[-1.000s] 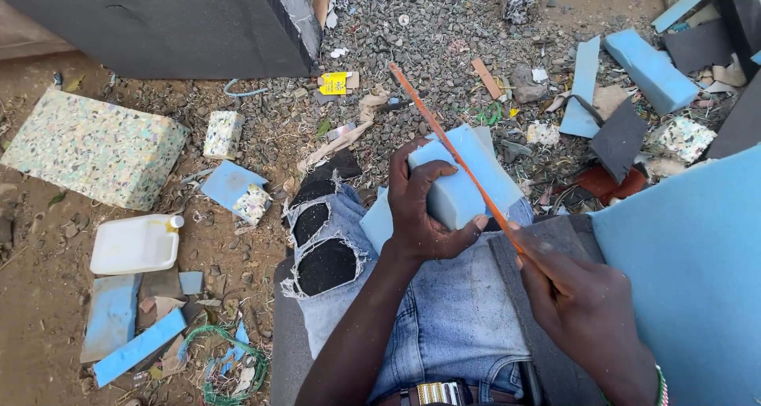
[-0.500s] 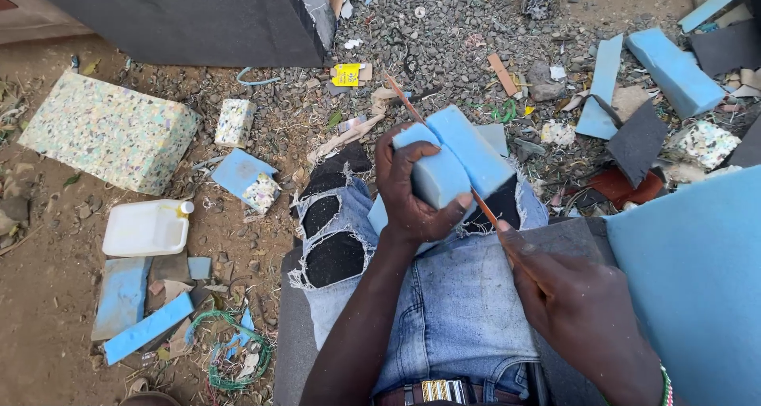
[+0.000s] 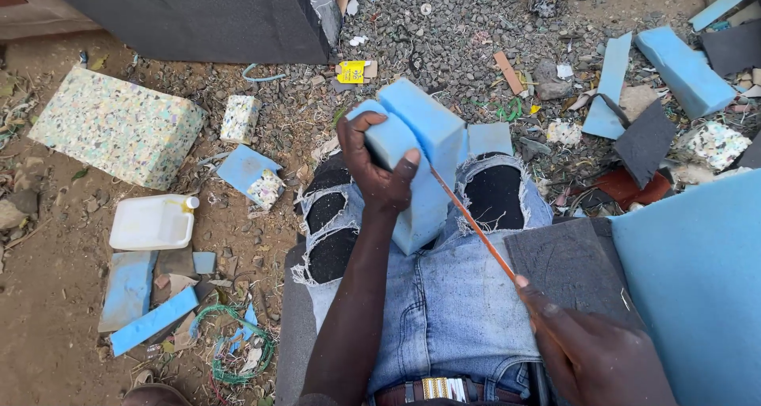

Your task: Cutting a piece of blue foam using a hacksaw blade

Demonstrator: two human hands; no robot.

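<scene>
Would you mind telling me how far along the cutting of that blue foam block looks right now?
Partly done: the blue foam block shows a deep slit from its top, splitting it into two lobes. In hand: the left hand grips the block upright over the lap, while the right hand holds the thin orange blade running into the slit. Left: the lower part looks still joined.

speckled foam block (image 3: 115,126) on dirt, far left | white plastic jug (image 3: 153,223) lying flat below it | small speckled foam cube (image 3: 239,118) near gravel | yellow card (image 3: 351,71) on gravel | large blue foam sheet (image 3: 697,287) at right edge
</scene>
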